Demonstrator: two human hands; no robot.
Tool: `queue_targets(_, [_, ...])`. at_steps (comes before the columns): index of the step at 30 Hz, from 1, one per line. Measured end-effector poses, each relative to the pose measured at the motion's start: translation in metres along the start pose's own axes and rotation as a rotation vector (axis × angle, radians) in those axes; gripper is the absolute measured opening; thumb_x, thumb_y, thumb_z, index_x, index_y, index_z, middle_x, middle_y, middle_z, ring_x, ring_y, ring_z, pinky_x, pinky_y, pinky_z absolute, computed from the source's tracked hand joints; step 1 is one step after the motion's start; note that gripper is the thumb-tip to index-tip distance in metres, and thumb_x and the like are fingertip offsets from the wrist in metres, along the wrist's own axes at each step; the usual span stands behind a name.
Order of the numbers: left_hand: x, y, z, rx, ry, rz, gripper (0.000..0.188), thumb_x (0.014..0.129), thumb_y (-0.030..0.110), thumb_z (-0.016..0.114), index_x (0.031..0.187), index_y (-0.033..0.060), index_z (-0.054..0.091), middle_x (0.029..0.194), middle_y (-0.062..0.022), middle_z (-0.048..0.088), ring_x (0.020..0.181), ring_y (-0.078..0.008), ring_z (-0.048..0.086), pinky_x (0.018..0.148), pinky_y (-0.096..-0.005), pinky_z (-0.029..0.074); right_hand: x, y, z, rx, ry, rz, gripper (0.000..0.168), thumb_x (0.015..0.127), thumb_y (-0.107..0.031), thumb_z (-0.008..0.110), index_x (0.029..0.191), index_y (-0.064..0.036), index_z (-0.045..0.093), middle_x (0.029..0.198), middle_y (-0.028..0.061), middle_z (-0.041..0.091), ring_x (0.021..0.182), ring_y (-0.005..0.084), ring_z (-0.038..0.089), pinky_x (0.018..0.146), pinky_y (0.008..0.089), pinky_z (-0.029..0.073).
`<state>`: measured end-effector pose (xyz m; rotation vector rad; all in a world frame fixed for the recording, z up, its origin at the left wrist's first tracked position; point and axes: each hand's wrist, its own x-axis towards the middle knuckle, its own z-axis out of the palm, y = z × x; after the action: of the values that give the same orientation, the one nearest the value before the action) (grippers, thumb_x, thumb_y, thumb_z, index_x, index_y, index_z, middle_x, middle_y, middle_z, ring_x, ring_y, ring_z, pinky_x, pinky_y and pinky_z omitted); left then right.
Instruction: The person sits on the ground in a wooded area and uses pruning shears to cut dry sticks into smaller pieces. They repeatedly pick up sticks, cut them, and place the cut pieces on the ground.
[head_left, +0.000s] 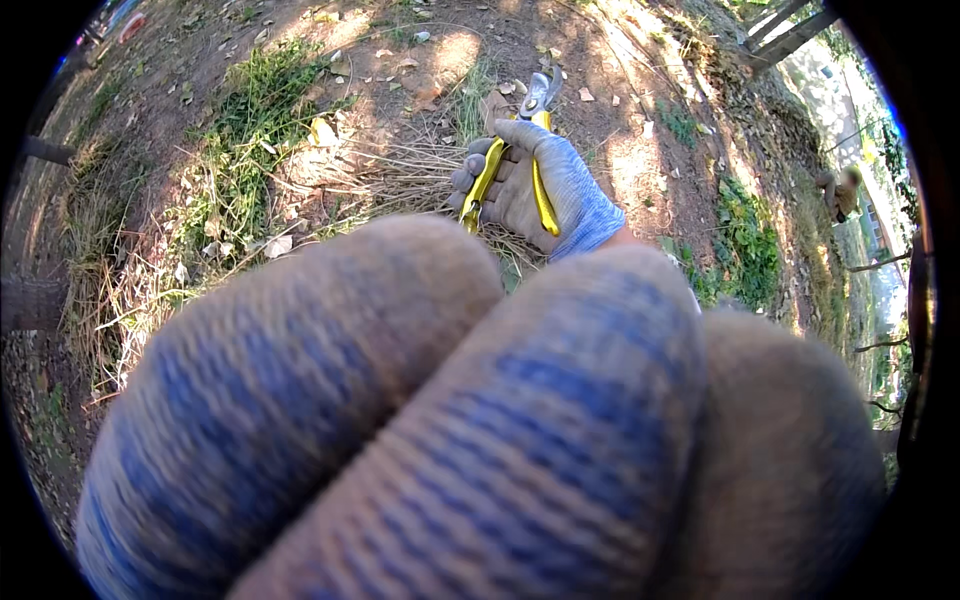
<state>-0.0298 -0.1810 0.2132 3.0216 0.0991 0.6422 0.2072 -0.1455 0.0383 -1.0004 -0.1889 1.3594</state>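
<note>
My right hand (561, 174), in a grey and blue knitted work glove, has its palm turned up beyond the large fingers. It holds a pair of pruning shears (535, 99) with yellow handles. The handles are spread apart and the metal blades point away from me, parted at the tip. My left hand (480, 420), in a soiled glove of the same kind, is very close to the camera and fills the lower half of the view. Three of its fingers show, blurred; its fingertips and anything they hold are hidden.
Dry cut stalks (405, 174) lie on the soil beside and under my right hand. Green weeds (251, 124) grow to the left, and a leafy plant (746, 240) to the right. A person (846, 196) is far off at right, near slender trunks or posts (795, 37). Fallen leaves are scattered about.
</note>
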Motion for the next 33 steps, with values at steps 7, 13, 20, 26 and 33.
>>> queue_targets(7, [-0.013, 0.006, -0.019, -0.008, -0.014, -0.016, 0.014, 0.085, 0.016, 0.06, 0.089, 0.0037, 0.064, 0.091, -0.0127, 0.066, 0.085, -0.0258, 0.064, 0.078, -0.0368, 0.05, 0.01, 0.006, -0.004, -0.062, -0.079, -0.029, 0.025, 0.093, -0.026, 0.053, 0.093, -0.001, 0.052, 0.08, 0.014, 0.061, 0.079, 0.0308, 0.064, 0.077, 0.0498, 0.055])
queue_targets(13, [-0.019, 0.001, 0.012, 0.023, 0.203, 0.014, 0.013, 0.084, 0.016, 0.06, 0.088, 0.0048, 0.064, 0.09, -0.0118, 0.066, 0.083, -0.0254, 0.065, 0.077, -0.0369, 0.051, 0.02, 0.013, -0.008, -0.028, -0.069, 0.026, 0.019, 0.093, -0.025, 0.055, 0.09, -0.005, 0.053, 0.078, 0.0114, 0.061, 0.079, 0.0303, 0.065, 0.076, 0.047, 0.054])
queue_targets(20, [-0.114, -0.08, 0.052, -0.241, 0.648, -0.916, 0.013, 0.091, 0.004, 0.058, 0.1, -0.0027, 0.064, 0.094, -0.0065, 0.067, 0.085, -0.0145, 0.061, 0.079, -0.0244, 0.046, 0.002, 0.012, 0.014, 0.032, -0.194, -0.018, 0.025, 0.092, -0.028, 0.057, 0.096, -0.003, 0.055, 0.085, 0.0112, 0.061, 0.084, 0.0307, 0.063, 0.077, 0.0486, 0.052])
queue_targets(26, [-0.307, -0.208, 0.13, -0.546, 1.518, -1.56, 0.018, 0.092, 0.018, 0.057, 0.088, 0.0024, 0.065, 0.08, -0.0057, 0.067, 0.067, -0.0115, 0.063, 0.057, -0.0223, 0.049, -0.013, 0.002, 0.003, -0.027, -0.162, -0.007, 0.026, 0.093, -0.027, 0.055, 0.099, -0.001, 0.051, 0.084, 0.0097, 0.058, 0.083, 0.0291, 0.062, 0.08, 0.0481, 0.052])
queue_targets(33, [-0.377, -0.239, 0.252, -1.459, 1.69, -1.594, 0.067, 0.098, 0.046, 0.038, 0.143, -0.0017, 0.022, 0.146, -0.0243, 0.029, 0.135, -0.0375, 0.032, 0.11, -0.0466, 0.033, -0.01, 0.009, 0.002, -0.015, -0.16, 0.038, 0.028, 0.091, -0.031, 0.057, 0.096, -0.003, 0.052, 0.084, 0.0106, 0.059, 0.083, 0.0294, 0.062, 0.08, 0.0492, 0.052])
